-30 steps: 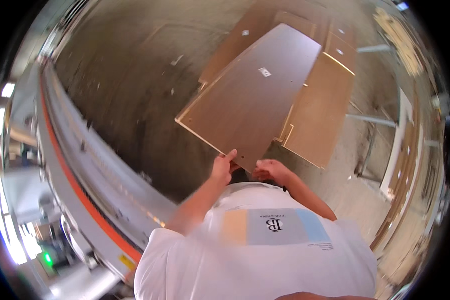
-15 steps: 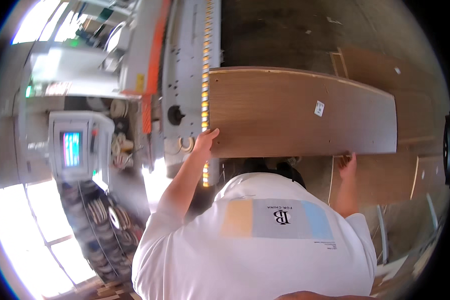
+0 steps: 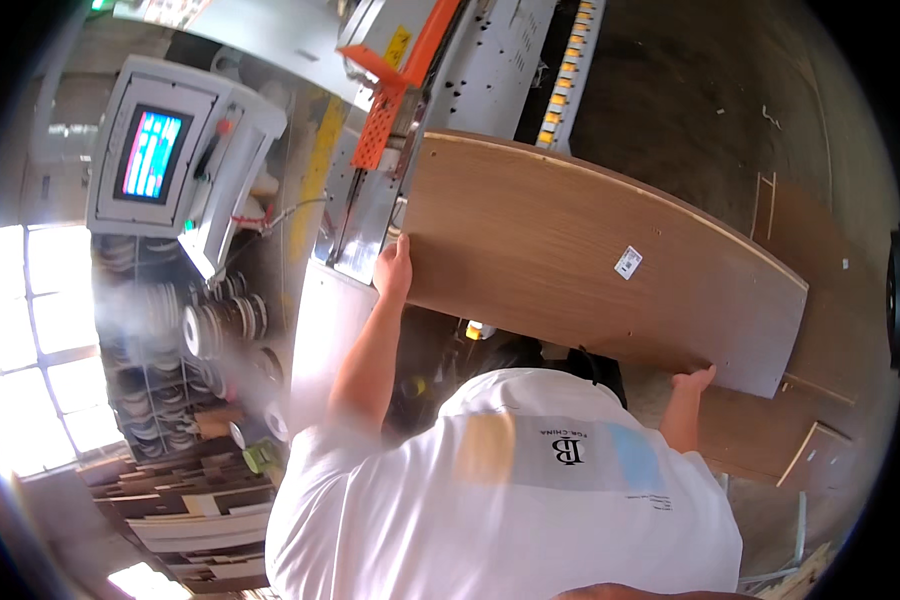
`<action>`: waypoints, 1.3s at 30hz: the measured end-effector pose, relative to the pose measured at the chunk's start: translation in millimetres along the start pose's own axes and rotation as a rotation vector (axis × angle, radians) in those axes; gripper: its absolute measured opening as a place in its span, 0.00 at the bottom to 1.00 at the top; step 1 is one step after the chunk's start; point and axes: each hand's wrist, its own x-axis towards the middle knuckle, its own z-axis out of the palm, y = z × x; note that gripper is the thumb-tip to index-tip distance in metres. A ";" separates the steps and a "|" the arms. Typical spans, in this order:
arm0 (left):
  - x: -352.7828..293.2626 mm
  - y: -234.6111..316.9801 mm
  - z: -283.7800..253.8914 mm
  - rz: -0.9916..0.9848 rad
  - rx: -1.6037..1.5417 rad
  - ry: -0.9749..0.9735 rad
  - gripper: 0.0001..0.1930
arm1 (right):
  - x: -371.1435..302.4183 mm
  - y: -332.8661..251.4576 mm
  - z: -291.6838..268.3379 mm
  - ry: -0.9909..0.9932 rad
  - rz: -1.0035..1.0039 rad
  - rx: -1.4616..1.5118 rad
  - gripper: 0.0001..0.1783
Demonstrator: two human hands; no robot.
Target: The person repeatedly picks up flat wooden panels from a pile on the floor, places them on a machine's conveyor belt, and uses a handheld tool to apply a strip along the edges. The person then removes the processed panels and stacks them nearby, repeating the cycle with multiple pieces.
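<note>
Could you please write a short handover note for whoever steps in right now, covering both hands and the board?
Left hand: gripping the near left edge of the brown board.
Right hand: holding the board's near right edge from below.
Board: carried flat between both hands, its far left corner at the grey machine with the orange guard; a small white sticker faces up.
Done: the board is lifted and brought up to the machine.
Left: whether it rests on the machine bed cannot be told; it is not yet let go. More boards lie on the floor at right.
</note>
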 end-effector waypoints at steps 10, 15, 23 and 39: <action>47.5 -74.7 -38.1 0.283 0.236 0.311 0.20 | -138.1 49.5 4.8 -0.080 -0.062 -0.106 0.34; 72.1 -85.3 -55.7 0.323 0.144 0.311 0.19 | -137.7 77.2 -6.7 -0.108 -0.068 -0.114 0.34; 78.4 -110.5 -72.2 0.263 -0.185 0.378 0.16 | -127.1 86.8 -13.2 -0.152 -0.076 -0.216 0.30; 213.1 -203.7 -177.9 0.122 -0.482 0.662 0.17 | -119.3 56.5 -40.9 -0.206 0.106 -0.674 0.43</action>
